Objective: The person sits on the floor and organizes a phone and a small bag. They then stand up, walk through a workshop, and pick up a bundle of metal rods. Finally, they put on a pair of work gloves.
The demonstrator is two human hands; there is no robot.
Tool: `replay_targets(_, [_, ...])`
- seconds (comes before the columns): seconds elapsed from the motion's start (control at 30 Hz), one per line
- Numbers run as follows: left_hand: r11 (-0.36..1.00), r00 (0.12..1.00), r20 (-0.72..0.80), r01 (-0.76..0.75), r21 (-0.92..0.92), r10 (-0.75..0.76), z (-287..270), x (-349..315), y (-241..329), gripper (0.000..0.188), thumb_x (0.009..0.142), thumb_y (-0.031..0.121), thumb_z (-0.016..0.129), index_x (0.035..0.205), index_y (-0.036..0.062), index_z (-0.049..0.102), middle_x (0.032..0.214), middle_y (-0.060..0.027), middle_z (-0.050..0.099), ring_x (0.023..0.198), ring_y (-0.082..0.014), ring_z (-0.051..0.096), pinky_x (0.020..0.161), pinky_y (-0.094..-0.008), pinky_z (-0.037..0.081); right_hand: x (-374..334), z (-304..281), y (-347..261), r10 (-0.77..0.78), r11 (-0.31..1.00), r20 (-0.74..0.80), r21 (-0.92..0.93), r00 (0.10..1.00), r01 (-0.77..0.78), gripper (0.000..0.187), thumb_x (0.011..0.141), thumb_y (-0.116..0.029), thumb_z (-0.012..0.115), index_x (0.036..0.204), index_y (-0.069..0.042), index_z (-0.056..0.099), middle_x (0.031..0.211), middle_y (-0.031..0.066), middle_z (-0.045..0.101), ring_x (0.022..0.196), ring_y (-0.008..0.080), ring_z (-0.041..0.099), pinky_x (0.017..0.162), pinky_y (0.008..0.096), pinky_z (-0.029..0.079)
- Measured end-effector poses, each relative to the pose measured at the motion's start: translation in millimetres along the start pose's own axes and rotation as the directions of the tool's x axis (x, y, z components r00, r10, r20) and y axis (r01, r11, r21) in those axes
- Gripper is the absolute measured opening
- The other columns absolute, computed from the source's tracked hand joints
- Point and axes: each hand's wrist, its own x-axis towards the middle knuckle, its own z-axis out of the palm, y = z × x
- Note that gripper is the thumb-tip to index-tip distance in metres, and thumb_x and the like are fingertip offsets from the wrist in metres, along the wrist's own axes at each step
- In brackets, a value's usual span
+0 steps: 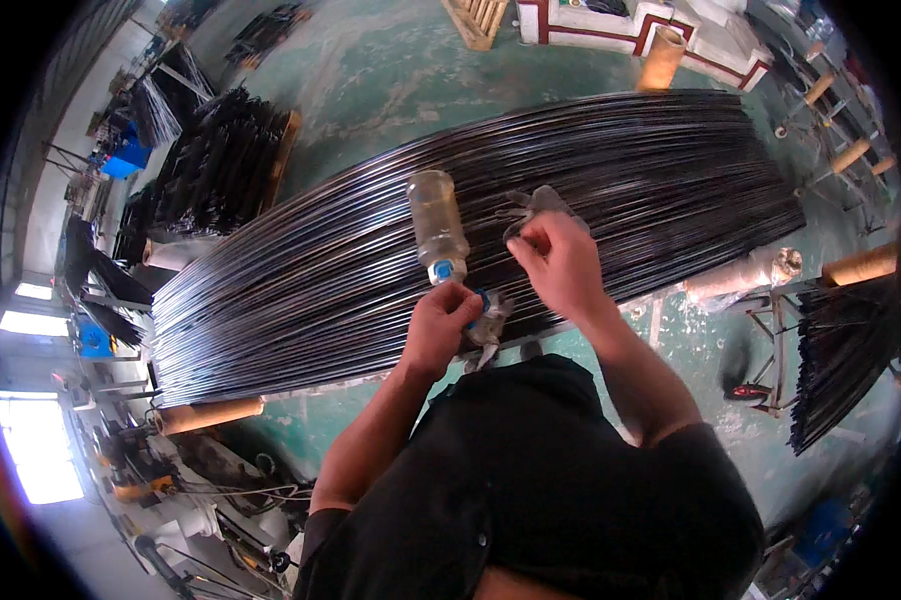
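A clear plastic bottle point(437, 215) with a blue and white cap lies on a wide bundle of long, shiny black rods point(351, 250). Just below the cap, my left hand point(437, 328) is closed with thumb and forefinger pinched; what they hold is hidden. A small blue item and a crumpled grey glove point(489, 325) show beside those fingers, on their right. My right hand point(563, 265) is raised over the rods, its fingers curled and thumb against the forefinger. Behind it shows another grey glove point(543, 203); I cannot tell whether the hand grips it.
A plastic-wrapped roll point(746, 273) lies along the near right edge of the rods. Cardboard tubes stand or lie at the bundle's ends, one point(663, 58) at the far right. More black rods point(216, 160) are stacked at left, and a rack point(841, 350) holds others at right.
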Motion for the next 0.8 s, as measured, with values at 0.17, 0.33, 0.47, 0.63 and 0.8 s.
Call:
replay_targets(0.17, [0.981, 0.983, 0.138, 0.136, -0.136, -0.117, 22.4, -4.1, 8.8, 0.009, 0.100, 0.012, 0.064, 0.097, 0.0048, 0.061, 0.084, 0.0001, 0.062, 0.075, -0.0082, 0.057, 0.066, -0.0253, 0.047, -58.4, 3.5, -17.2, 0.313, 0.907, 0.381, 0.153, 0.870, -0.393, 0.050, 0.085, -0.045, 0.082, 0.089, 0.000, 0.061, 0.070, 0.0058, 0.062, 0.064, 0.0150, 0.059, 0.059, 0.0336, 0.047])
replay_targets(0.33, [0.976, 0.973, 0.197, 0.153, -0.156, -0.121, 27.4, -1.2, 18.7, 0.007, 0.102, 0.010, 0.061, 0.096, 0.0056, 0.058, 0.084, 0.0015, 0.060, 0.072, -0.0061, 0.056, 0.066, -0.0244, 0.049, -61.9, -2.6, -7.3, 0.318, 0.871, 0.376, 0.247, 0.870, -0.425, 0.042, 0.081, -0.030, 0.087, 0.094, 0.001, 0.061, 0.075, 0.0065, 0.065, 0.068, 0.0134, 0.061, 0.060, 0.0329, 0.048])
replay_targets(0.47, [0.998, 0.991, 0.128, 0.038, -0.051, -0.032, 33.5, 0.8, 30.8, 0.008, 0.100, 0.008, 0.062, 0.096, 0.0033, 0.057, 0.083, -0.0024, 0.062, 0.072, -0.0092, 0.059, 0.066, -0.0264, 0.051, -53.5, -14.2, -7.0, 0.312, 0.798, 0.434, 0.362, 0.845, -0.481, 0.029, 0.083, -0.013, 0.081, 0.101, 0.002, 0.064, 0.081, 0.0092, 0.070, 0.071, 0.0125, 0.067, 0.062, 0.0300, 0.054])
replay_targets(0.63, [0.954, 0.988, 0.028, -0.154, 0.256, 0.152, 40.0, 2.0, 41.1, 0.011, 0.097, 0.009, 0.066, 0.098, 0.0015, 0.058, 0.085, -0.0056, 0.064, 0.074, -0.0099, 0.059, 0.068, -0.0282, 0.051, -53.4, -11.2, -1.3, 0.446, 0.794, 0.299, 0.302, 0.843, -0.527, 0.024, 0.090, -0.015, 0.074, 0.102, 0.004, 0.064, 0.084, 0.0073, 0.069, 0.067, 0.0124, 0.066, 0.057, 0.0276, 0.053])
replay_targets(0.8, [0.928, 0.975, 0.071, -0.222, 0.300, 0.210, 36.0, 1.2, 45.7, 0.015, 0.096, 0.009, 0.068, 0.104, 0.0015, 0.058, 0.088, -0.0045, 0.064, 0.078, -0.0101, 0.059, 0.070, -0.0288, 0.050, -59.3, 1.6, -11.0, 0.533, 0.518, 0.459, 0.487, 0.711, -0.703, 0.023, 0.100, -0.019, 0.065, 0.109, 0.002, 0.065, 0.089, 0.0048, 0.069, 0.070, 0.0107, 0.067, 0.061, 0.0258, 0.055])
